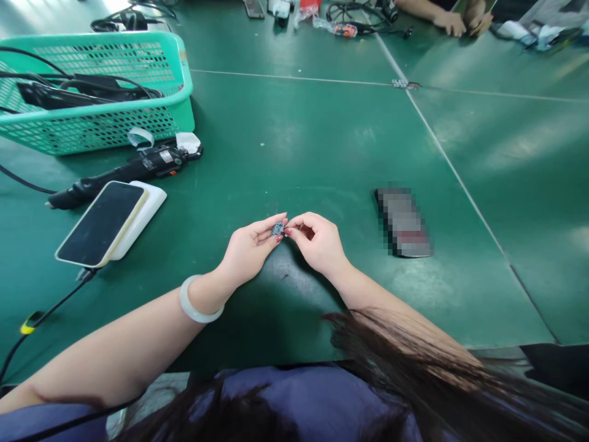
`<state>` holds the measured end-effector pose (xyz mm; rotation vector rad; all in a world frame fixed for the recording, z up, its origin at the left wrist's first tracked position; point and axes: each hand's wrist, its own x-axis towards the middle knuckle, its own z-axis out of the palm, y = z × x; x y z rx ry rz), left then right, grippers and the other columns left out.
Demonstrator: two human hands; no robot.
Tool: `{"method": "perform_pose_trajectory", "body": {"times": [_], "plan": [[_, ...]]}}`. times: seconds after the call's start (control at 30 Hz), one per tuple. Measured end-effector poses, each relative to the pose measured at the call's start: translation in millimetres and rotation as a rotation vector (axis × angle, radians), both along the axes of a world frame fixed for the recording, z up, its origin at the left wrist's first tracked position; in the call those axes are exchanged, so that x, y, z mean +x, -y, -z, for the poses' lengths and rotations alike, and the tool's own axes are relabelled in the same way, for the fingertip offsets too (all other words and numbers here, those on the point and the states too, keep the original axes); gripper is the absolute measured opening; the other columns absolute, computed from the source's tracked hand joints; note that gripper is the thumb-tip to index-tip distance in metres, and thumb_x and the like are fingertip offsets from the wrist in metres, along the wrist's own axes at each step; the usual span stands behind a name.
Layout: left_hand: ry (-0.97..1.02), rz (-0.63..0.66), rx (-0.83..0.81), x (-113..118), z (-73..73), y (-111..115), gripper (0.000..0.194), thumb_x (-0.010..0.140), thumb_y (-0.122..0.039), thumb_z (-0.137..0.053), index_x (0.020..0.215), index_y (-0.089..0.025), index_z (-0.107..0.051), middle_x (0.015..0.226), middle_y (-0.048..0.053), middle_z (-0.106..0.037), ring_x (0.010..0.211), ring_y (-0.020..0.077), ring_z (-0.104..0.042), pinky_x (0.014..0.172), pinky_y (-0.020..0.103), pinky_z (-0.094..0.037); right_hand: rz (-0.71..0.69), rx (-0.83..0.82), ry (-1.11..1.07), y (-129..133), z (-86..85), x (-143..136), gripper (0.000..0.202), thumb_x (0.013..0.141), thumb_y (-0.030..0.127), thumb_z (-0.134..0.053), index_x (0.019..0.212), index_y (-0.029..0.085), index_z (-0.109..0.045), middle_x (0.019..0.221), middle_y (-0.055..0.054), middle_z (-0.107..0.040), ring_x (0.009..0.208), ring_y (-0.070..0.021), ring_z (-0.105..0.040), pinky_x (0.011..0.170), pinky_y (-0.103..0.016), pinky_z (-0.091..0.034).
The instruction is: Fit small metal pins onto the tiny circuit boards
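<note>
A small dark grey-blue piece (277, 229) is pinched between the thumb and fingers of my left hand (246, 250), just above the green table (294, 153). My right hand (319, 242) meets it from the right, its thumb and forefinger closed together at the piece's edge. Whatever those right fingertips grip is too small to make out. A pale bangle (196, 301) circles my left wrist.
At the upper left, a green basket (179, 92) holds black cables. Below it lie a black power tool (124, 172) and a phone (103, 221) on a white block. A blurred dark device (405, 222) lies right. Another person's hands (462, 23) are at the far edge.
</note>
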<state>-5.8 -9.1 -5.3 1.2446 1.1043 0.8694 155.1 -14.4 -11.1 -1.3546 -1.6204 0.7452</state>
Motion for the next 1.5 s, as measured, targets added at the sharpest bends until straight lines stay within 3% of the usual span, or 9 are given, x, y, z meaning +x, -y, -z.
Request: {"method": "perform_pose_trajectory", "body": {"times": [0.23,0.6,1.07,1.5], "plan": [[-0.01,0.029,0.034,-1.6,1.6,-0.2,0.041,0.081,-0.025,-0.066,0.121,-0.019,-0.063,0.118,0.006,-0.07,0.112,0.0198,-0.064,0.106,0.033,-0.046,0.001,-0.003,-0.024,0.9,0.5,-1.7,0.006,0.079,0.021,-0.065,0.073,0.019,-0.066,0.079,0.0,-0.068,0.058,-0.0095,-0.048,0.056,-0.025,-0.041],[0.128,-0.008,0.001,3.0,0.7,-2.3,0.024,0.078,-0.02,-0.068,0.101,-0.015,-0.066,0.104,0.007,-0.074,0.098,0.0163,-0.069,0.094,0.029,-0.054,0.02,-0.002,-0.006,2.8,-2.4,-4.9,0.006,0.079,0.021,-0.062,0.074,0.019,-0.065,0.072,0.001,-0.062,0.055,-0.009,-0.046,0.055,-0.025,-0.04],[0.162,-0.055,-0.022,2.8,-3.0,-1.5,0.022,0.072,-0.021,-0.073,0.091,-0.013,-0.067,0.088,0.006,-0.074,0.086,0.0166,-0.07,0.084,0.031,-0.057,0.0,0.067,0.025,5.0,-3.7,-5.4,0.005,0.079,0.019,-0.064,0.074,0.019,-0.064,0.071,0.002,-0.061,0.056,-0.0087,-0.046,0.055,-0.024,-0.04],[0.274,-0.087,-0.148,2.7,-2.3,-3.9,0.028,0.066,-0.016,-0.077,0.093,-0.014,-0.068,0.095,0.007,-0.073,0.089,0.0166,-0.07,0.093,0.033,-0.052,0.015,0.049,0.105,2.9,-5.7,3.6,0.007,0.081,0.027,-0.066,0.077,0.021,-0.067,0.075,0.001,-0.064,0.059,-0.0111,-0.05,0.06,-0.027,-0.044]]}}
